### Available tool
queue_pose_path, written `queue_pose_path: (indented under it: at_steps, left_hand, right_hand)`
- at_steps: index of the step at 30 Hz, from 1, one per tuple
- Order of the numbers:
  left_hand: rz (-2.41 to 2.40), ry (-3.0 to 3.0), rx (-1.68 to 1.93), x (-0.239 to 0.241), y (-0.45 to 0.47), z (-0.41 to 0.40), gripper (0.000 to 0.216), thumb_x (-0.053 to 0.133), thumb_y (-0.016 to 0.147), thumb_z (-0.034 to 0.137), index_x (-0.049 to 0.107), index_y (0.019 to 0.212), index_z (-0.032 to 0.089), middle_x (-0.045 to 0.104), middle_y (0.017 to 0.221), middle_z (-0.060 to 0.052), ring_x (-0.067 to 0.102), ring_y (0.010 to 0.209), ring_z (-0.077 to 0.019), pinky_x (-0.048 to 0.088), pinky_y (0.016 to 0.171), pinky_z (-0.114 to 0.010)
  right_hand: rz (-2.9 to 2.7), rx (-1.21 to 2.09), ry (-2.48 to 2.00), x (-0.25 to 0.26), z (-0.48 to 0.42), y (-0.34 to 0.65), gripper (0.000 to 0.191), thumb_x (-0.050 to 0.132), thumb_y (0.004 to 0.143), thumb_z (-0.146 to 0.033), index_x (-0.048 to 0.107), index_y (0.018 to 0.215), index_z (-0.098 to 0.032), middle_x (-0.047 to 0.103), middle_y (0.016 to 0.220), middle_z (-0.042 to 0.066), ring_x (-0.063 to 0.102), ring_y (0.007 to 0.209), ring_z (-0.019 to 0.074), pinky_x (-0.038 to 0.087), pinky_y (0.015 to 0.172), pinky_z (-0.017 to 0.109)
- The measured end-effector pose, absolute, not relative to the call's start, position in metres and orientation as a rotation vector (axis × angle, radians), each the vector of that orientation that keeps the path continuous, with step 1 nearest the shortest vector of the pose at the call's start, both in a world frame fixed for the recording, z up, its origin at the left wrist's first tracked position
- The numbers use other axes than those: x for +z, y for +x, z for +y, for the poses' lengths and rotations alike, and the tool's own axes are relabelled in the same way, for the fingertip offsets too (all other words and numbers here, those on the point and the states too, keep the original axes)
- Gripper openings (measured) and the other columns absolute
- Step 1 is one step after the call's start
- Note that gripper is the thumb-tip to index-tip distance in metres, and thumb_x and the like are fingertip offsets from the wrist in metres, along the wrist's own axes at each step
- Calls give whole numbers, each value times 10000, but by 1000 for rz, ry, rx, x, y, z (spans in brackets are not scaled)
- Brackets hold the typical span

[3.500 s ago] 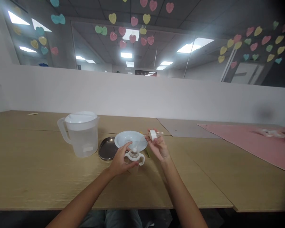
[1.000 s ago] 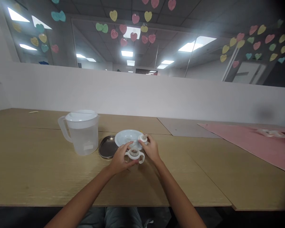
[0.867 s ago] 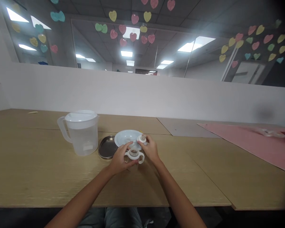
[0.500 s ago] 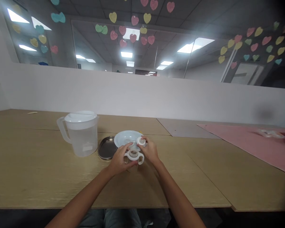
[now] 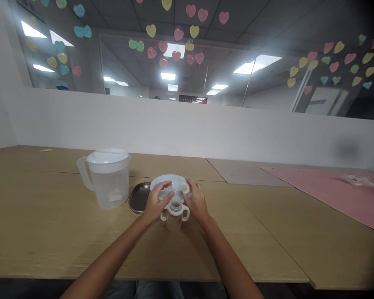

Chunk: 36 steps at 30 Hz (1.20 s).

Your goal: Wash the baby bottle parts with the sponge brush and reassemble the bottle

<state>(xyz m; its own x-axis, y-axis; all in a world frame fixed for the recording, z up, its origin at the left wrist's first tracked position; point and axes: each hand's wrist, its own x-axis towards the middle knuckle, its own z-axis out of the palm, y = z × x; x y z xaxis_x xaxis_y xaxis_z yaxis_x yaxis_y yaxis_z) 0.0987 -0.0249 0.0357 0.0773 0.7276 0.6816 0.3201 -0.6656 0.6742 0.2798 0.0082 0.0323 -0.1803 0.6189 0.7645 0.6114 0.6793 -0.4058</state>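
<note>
Let go of the bottle [image 5: 174, 223] with the left hand [image 5: 156, 203], leaving it standing uncapped; freed those fingers, spread open near the cap [image 5: 185, 187] gripped by the right hand [image 5: 197, 203].

Left grip [image 5: 156, 202], earlier around the two-handled bottle [image 5: 174, 222], now off it, higher and spread wide.
</note>
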Motion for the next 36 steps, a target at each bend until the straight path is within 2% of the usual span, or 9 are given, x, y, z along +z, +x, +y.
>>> queue_pose_path:
  at_steps: [3,5,11,17,36]
  left_hand:
    - [1089,2125,1489,56,107,-12,303,596,777,417,638,984,199,666,1032,-60,584,996,-222,436,904,-363]
    - [1064,2209,1371,66,112,-3,265,631,750,399,655,928,204,686,970,-40,606,943,-213,453,882,-353]
    - [990,2175,1352,72,122,10,262,641,743,313,650,974,189,692,986,-41,630,919,-192,478,868,-322]
    - [1027,2293,1331,69,120,4,195,543,801,265,628,962,194,681,990,-44,618,930,-193,473,848,-322]
    - [934,2443,1332,75,120,10,126,447,818,192,566,859,185,622,869,-48,571,827,-176,446,768,-292]
  right_hand:
    - [-1914,-19,-866,32,7,280,481,467,813,-197,448,1292,-243,566,1223,71,494,1130,238,435,963,431]
    - [-1928,-37,-818,32,6,281,462,441,842,-214,442,1303,-245,553,1252,69,494,1153,233,419,987,434]
    - [-1821,-92,-828,33,7,283,442,472,862,-285,454,1299,-221,559,1250,103,503,1166,240,408,998,439]
    - [-1863,-58,-835,34,7,281,404,524,839,-349,527,1220,-215,586,1207,116,517,1151,264,410,989,460]
    - [-1828,-107,-844,39,0,275,366,560,826,-351,562,1169,-223,641,1089,102,572,1044,248,449,915,398]
